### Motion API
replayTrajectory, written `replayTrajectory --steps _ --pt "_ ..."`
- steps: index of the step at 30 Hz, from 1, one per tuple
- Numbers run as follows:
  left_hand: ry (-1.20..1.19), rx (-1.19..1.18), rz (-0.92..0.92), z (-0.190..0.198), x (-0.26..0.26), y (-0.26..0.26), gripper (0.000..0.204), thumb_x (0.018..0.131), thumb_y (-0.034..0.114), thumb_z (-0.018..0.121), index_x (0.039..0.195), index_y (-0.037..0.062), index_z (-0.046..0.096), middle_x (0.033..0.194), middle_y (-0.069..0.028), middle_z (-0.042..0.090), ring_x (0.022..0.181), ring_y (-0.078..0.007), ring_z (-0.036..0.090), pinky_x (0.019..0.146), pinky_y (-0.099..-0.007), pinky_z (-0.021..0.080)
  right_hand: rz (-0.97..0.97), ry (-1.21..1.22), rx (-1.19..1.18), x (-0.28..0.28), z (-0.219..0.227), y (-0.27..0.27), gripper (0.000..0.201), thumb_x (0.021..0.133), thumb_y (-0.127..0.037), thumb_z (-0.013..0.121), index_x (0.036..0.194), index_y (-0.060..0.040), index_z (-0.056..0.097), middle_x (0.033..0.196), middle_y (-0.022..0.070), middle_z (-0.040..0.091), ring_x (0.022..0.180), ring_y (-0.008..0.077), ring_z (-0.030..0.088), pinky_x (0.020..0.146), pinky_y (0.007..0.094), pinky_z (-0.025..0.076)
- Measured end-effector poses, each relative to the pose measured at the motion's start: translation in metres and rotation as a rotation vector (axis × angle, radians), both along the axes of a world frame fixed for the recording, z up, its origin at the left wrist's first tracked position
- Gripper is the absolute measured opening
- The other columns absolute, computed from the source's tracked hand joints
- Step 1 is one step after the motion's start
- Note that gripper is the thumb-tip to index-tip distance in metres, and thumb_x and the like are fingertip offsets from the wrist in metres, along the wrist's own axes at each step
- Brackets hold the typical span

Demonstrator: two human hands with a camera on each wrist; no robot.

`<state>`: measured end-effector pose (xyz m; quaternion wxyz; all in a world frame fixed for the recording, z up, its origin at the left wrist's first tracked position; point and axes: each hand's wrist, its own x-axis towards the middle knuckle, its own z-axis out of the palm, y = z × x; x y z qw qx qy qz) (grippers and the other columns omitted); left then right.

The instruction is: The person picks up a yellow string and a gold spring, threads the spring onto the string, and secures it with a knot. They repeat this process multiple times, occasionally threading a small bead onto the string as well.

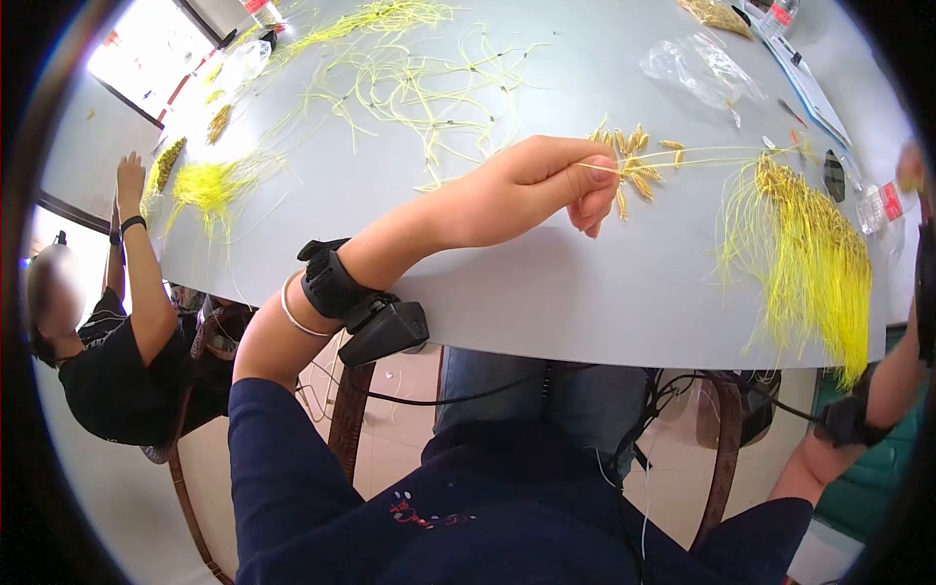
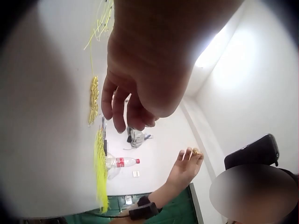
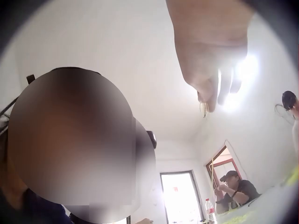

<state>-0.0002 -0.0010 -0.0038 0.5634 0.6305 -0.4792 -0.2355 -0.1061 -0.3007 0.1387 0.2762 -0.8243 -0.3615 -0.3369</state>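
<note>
My left hand (image 1: 531, 193) is over the table, thumb and curled fingers pinching thin yellow-green stems (image 1: 707, 156) that stretch right. Golden wheat ears (image 1: 639, 168) fan out just beyond its fingertips. At the head view's far right edge, my right hand (image 1: 912, 168) is raised; in the left wrist view this hand (image 2: 183, 171) pinches a small golden ear (image 2: 196, 153). The right wrist view also shows the ear (image 3: 203, 109) at the fingertips of my right hand (image 3: 210, 56). A large bundle of ears with bright yellow stems (image 1: 814, 244) lies between the hands.
Loose stems (image 1: 419, 93) spread across the table's far side. Clear plastic bags (image 1: 702, 70), a clipboard (image 1: 804, 83) and a bottle (image 1: 880, 207) lie to the right. Another yellow bundle (image 1: 207, 190) is at left, near a seated person (image 1: 122, 361).
</note>
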Motion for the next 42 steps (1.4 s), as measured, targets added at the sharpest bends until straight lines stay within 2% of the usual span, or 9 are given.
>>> replayTrajectory --steps 4,7,9,11,13,17,22,33,42 --pt "-0.033 0.003 0.004 -0.001 0.003 0.001 0.041 0.099 0.029 0.032 0.068 0.0052 0.044 0.065 -0.0019 0.047 0.065 -0.0107 0.049 0.064 -0.0243 0.042 0.322 0.142 -0.261 -0.051 -0.015 0.009 0.01 0.084 -0.002 0.06 0.088 0.0051 0.055 0.077 0.0135 0.062 0.068 0.0182 0.059 0.062 0.0233 0.048" --pt "-0.039 0.013 0.012 -0.001 0.002 0.0 0.041 0.099 0.029 0.033 0.068 0.0049 0.047 0.065 -0.0016 0.049 0.064 -0.0097 0.049 0.063 -0.0239 0.042 0.922 0.996 -0.759 -0.068 -0.007 0.036 0.01 0.089 -0.009 0.05 0.096 -0.0058 0.055 0.097 0.0038 0.061 0.089 0.0095 0.056 0.079 0.0203 0.041" --pt "-0.046 0.02 0.015 -0.001 0.002 0.0 0.041 0.099 0.029 0.034 0.069 0.005 0.047 0.065 -0.0013 0.049 0.064 -0.0096 0.049 0.063 -0.0237 0.042 1.009 0.943 -0.715 -0.065 -0.02 0.028 0.012 0.085 -0.013 0.056 0.095 -0.0071 0.058 0.091 0.001 0.062 0.082 0.0103 0.058 0.073 0.022 0.043" --pt "-0.051 0.035 0.012 -0.001 0.003 0.0 0.04 0.098 0.03 0.034 0.069 0.0051 0.048 0.065 -0.001 0.05 0.063 -0.0094 0.049 0.063 -0.0235 0.042 0.475 1.127 -0.933 -0.057 -0.02 0.008 0.008 0.077 -0.015 0.066 0.077 -0.0074 0.062 0.078 0.0041 0.064 0.077 0.0145 0.061 0.066 0.0254 0.047" --pt "-0.028 0.048 0.027 0.0 0.004 0.001 0.04 0.098 0.031 0.036 0.07 0.0049 0.049 0.066 -0.0006 0.051 0.064 -0.0082 0.05 0.063 -0.0228 0.043 0.101 1.253 -0.508 -0.032 -0.037 -0.013 0.008 0.074 -0.013 0.068 0.074 -0.0074 0.063 0.072 0.0047 0.062 0.071 0.016 0.061 0.063 0.0253 0.047" --pt "-0.012 0.116 0.036 -0.002 0.005 0.002 0.04 0.097 0.032 0.037 0.073 0.0043 0.052 0.067 0.0002 0.051 0.064 -0.0073 0.051 0.063 -0.0226 0.043 -0.224 1.35 -0.4 0.044 -0.069 -0.074 0.012 0.075 -0.006 0.065 0.084 0.0006 0.06 0.077 0.0035 0.061 0.072 0.0135 0.059 0.065 0.0258 0.047" --pt "-0.002 0.137 0.009 -0.007 0.009 0.002 0.037 0.097 0.03 0.038 0.077 0.0045 0.056 0.07 0.001 0.055 0.065 -0.0065 0.052 0.062 -0.0219 0.043 -0.616 0.534 -0.379 0.084 -0.081 -0.109 0.027 0.085 -0.006 0.052 0.111 -0.0038 0.054 0.094 0.0076 0.059 0.085 0.0126 0.055 0.075 0.0258 0.046" --pt "0.026 0.057 0.337 -0.005 0.021 0.005 0.032 0.096 0.026 0.04 0.083 0.0041 0.058 0.07 0.0007 0.055 0.065 -0.0058 0.053 0.061 -0.0208 0.045 -0.226 0.469 -0.534 0.042 -0.034 0.083 0.015 0.082 -0.007 0.055 0.095 -0.0039 0.061 0.078 0.0047 0.061 0.07 0.0121 0.055 0.061 0.0223 0.039" --pt "0.128 0.006 0.662 0.003 0.026 0.013 0.031 0.095 0.028 0.041 0.089 0.0044 0.06 0.07 0.0019 0.055 0.069 -0.006 0.052 0.063 -0.0215 0.043 -0.515 0.593 -0.6 0.084 -0.111 0.096 0.008 0.073 -0.008 0.061 0.077 -0.0016 0.059 0.076 0.0149 0.062 0.07 0.0304 0.059 0.062 0.0377 0.045"
